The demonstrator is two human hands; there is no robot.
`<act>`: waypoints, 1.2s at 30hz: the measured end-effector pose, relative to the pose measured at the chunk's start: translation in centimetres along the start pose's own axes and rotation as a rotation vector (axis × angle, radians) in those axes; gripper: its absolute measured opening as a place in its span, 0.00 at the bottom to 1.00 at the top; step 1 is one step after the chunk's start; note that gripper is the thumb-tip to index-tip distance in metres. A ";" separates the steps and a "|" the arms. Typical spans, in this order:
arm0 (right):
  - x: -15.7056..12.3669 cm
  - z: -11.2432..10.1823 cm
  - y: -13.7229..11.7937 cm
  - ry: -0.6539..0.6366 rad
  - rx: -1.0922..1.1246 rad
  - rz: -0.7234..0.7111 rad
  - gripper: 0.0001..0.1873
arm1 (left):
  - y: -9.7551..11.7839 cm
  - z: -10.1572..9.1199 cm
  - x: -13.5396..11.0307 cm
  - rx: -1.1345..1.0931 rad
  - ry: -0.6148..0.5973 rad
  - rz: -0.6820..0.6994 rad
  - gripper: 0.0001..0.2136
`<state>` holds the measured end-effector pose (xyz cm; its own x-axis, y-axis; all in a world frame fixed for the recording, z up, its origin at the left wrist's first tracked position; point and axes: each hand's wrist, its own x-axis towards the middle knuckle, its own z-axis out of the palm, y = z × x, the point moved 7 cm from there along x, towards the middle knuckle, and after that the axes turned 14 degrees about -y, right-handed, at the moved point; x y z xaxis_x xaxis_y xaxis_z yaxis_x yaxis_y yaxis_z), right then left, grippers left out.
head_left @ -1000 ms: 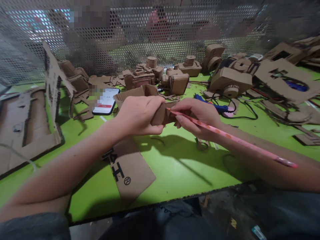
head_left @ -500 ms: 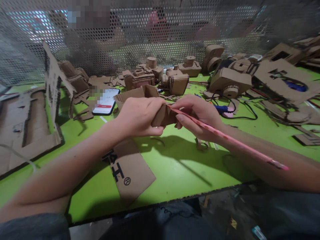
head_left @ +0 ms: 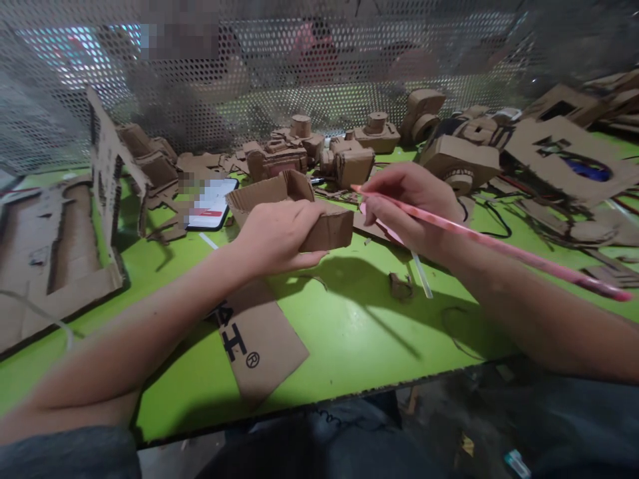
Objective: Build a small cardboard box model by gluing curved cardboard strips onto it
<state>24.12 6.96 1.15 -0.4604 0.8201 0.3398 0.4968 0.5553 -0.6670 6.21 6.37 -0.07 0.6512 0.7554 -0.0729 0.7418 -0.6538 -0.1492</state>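
My left hand grips a folded strip of corrugated cardboard, bent into an open box shape and held just above the green table. My right hand is closed around a long pink pencil, whose tip points left near the cardboard's right end. The right hand is a short way to the right of the cardboard and does not touch it. A flat printed cardboard piece lies on the table under my left forearm.
Several small cardboard models stand along the back by a perforated metal screen. A phone lies left of centre. Large cut cardboard sheets are at the left, more cardboard and cables at the right. The table's front edge is near.
My right hand has let go of the cardboard's right end and moved up and right with the pencil. The left hand still holds the cardboard, now turned a little flatter.
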 end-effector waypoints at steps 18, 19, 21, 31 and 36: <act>3.8 5.0 4.4 -0.601 -0.923 0.286 0.25 | -0.5 5.3 -1.1 0.011 -0.038 0.031 0.17; 3.7 6.0 4.2 -0.648 -0.913 0.169 0.25 | -0.7 5.1 -1.2 0.023 -0.040 0.020 0.17; 3.5 7.8 4.2 -0.737 -0.885 0.039 0.23 | -1.1 4.6 -1.3 0.034 -0.056 -0.013 0.19; 2.9 1.7 4.5 -0.625 -0.694 0.299 0.06 | -2.4 4.0 -1.5 -0.079 -0.218 -0.079 0.18; -0.4 0.1 2.5 -0.394 -0.404 0.375 0.14 | -1.0 3.8 -0.1 -0.035 -0.219 -0.033 0.17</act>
<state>25.50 7.98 -0.67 -0.3993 0.8981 -0.1845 0.8758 0.3141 -0.3665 4.77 7.09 -3.65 0.5790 0.7653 -0.2811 0.7698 -0.6267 -0.1206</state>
